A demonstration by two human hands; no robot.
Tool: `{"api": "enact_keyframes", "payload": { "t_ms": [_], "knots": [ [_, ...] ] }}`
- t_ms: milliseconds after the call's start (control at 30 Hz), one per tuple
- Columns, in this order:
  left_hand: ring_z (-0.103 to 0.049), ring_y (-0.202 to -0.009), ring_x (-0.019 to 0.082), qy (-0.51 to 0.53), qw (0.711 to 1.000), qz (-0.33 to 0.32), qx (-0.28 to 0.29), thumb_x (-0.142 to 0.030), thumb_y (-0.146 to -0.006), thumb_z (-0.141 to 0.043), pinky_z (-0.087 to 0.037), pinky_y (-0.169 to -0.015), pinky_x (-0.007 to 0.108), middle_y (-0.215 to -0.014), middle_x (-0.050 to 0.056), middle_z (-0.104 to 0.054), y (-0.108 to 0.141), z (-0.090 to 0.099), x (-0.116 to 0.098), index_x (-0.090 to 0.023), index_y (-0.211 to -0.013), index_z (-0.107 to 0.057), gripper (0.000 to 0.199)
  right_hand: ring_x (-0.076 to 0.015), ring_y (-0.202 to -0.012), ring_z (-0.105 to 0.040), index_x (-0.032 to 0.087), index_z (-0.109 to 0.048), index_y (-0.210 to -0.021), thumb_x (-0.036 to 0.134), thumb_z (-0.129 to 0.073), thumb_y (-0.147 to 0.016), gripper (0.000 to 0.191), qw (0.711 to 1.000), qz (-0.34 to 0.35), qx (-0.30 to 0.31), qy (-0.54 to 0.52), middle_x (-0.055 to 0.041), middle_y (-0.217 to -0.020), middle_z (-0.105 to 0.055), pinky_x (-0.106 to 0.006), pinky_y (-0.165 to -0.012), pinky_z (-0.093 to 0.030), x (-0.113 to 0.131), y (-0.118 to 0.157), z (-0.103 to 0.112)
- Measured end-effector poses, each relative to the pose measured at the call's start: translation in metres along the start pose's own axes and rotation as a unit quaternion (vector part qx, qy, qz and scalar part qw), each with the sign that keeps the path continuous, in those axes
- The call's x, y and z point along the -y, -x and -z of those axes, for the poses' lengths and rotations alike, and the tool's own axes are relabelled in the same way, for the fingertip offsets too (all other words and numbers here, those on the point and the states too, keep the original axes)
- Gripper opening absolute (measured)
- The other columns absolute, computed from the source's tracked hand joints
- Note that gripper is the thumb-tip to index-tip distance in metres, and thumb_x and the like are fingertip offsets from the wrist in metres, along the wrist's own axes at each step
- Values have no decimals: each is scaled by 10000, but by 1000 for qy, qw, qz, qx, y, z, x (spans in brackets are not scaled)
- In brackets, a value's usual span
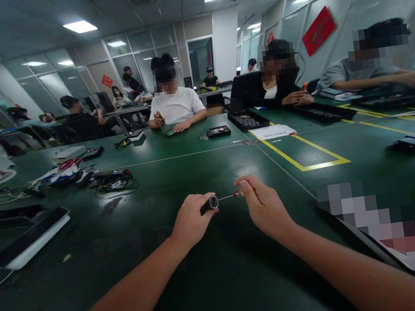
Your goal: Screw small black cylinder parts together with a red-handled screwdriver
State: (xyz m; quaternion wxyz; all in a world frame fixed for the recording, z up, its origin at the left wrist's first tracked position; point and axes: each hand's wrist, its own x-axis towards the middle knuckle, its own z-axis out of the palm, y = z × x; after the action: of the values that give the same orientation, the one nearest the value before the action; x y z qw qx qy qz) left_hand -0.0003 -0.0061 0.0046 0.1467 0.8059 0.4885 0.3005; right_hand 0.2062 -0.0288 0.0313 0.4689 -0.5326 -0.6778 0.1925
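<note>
Near the middle of the view, my left hand (pixel 193 218) is closed around a small black cylinder (pixel 208 205), whose round end with a pale rim faces right. My right hand (pixel 262 204) pinches the red and clear handle of a thin screwdriver (pixel 237 194). Its metal shaft points left, and the tip is at or very near the cylinder's round end; whether they touch is too small to tell. Both hands are above the dark green table (pixel 194 172).
A black and white device (pixel 33 239) lies at the left, below black cables (pixel 113 180). A pixelated, pale-edged object (pixel 386 234) is at the right. Across the table are a black drive-like box (pixel 218 131), a parts tray (pixel 247 119) and several seated people.
</note>
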Motion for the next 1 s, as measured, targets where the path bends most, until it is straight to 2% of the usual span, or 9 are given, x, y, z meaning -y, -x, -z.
{"api": "enact_keyframes", "payload": {
  "t_ms": [100,200,300,367,467,533,667,1000],
  "knots": [
    [-593,-1043,237,3,1000,1,-1,-252,-896,-686,-490,-898,394,-1105,13,-693,0,0,0,-284,-1239,-646,347,-206,-762,-629,229,-530,-1114,345,-412,-994,204,999,2,-15,-31,-36,-866,-661,-328,-690,-454,-2,1,-2],
    [-590,-1041,232,5,1000,0,-3,-248,-889,-697,-486,-898,391,-1105,3,-692,0,0,1,-287,-1231,-647,348,-212,-818,-635,227,-547,-1052,365,-465,-973,179,998,2,-14,-68,-52,-907,-671,-349,-748,-470,-1,2,-5],
    [-586,-1068,224,8,1000,-13,-6,-238,-892,-695,-481,-929,392,-1132,3,-687,0,0,1,-283,-1241,-640,357,-210,-768,-623,223,-587,-975,426,-473,-959,234,989,-49,-25,-137,-44,-831,-661,-360,-733,-482,-1,-2,-7],
    [-579,-1096,221,7,999,-30,-12,-220,-898,-684,-472,-964,394,-1156,7,-682,0,1,1,-278,-1246,-637,356,-198,-675,-586,217,-587,-903,456,-489,-936,260,965,-128,-41,-223,-23,-732,-613,-355,-668,-486,-5,-7,-8],
    [-573,-1114,225,2,999,-29,-16,-205,-898,-681,-466,-984,404,-1168,15,-680,-1,3,1,-271,-1247,-639,357,-145,-501,-449,214,-545,-763,415,-524,-901,245,886,-257,-8,-387,39,-573,-451,-335,-567,-472,-16,-15,-9],
    [-576,-1106,229,0,1000,-16,-12,-218,-895,-687,-476,-967,408,-1160,14,-682,-2,3,2,-273,-1251,-637,363,-126,-490,-421,209,-550,-744,384,-548,-896,232,866,-274,-37,-417,40,-578,-454,-309,-544,-457,-23,-17,-10],
    [-582,-1088,238,1,1000,-12,-13,-251,-891,-697,-481,-941,408,-1147,22,-683,-3,1,1,-280,-1262,-630,377,-142,-584,-503,207,-602,-804,408,-600,-883,215,888,-226,-64,-396,17,-655,-544,-303,-592,-481,-26,-16,-14],
    [-587,-1057,221,22,999,-14,-22,-236,-871,-727,-468,-925,374,-1116,6,-690,-1,1,-2,-271,-1238,-638,379,-173,-674,-598,218,-599,-919,502,-548,-921,289,952,-127,-57,-272,-8,-767,-637,-342,-668,-498,-19,-9,-16]
  ]
}}
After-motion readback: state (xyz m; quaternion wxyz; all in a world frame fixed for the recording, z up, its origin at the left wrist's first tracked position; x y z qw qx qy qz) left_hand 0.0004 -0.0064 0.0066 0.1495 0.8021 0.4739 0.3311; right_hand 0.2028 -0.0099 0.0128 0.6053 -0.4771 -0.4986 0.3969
